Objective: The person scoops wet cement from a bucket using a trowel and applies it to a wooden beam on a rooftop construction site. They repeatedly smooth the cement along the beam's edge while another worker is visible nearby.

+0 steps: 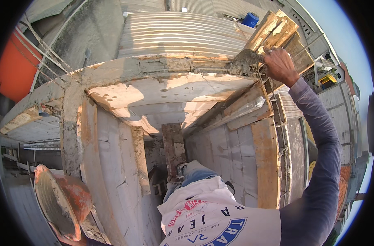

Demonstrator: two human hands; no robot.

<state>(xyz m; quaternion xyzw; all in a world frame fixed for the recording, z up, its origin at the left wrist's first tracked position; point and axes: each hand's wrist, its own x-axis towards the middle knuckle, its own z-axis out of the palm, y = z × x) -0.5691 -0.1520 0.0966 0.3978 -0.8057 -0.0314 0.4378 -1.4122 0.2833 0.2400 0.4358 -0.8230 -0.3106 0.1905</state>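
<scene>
My right hand [280, 65] is closed at the upper right, its held item hidden among grey mortar [246, 63] at the end of a concrete beam [146, 63], beside upright wooden boards [269, 30]. At the lower left, my left hand [66, 235] grips a tilted orange bucket [72, 192] smeared with grey mortar inside. The hand is mostly hidden by the bucket and the frame's edge.
Below me, my legs rest near a narrow plank [172, 143] between block walls [217, 164]. Timber formwork [265, 164] lines the right, a mortar-covered column [72, 131] the left, with bare rods [43, 49] above. Beyond are a corrugated roof [178, 35] and blue barrel [250, 19].
</scene>
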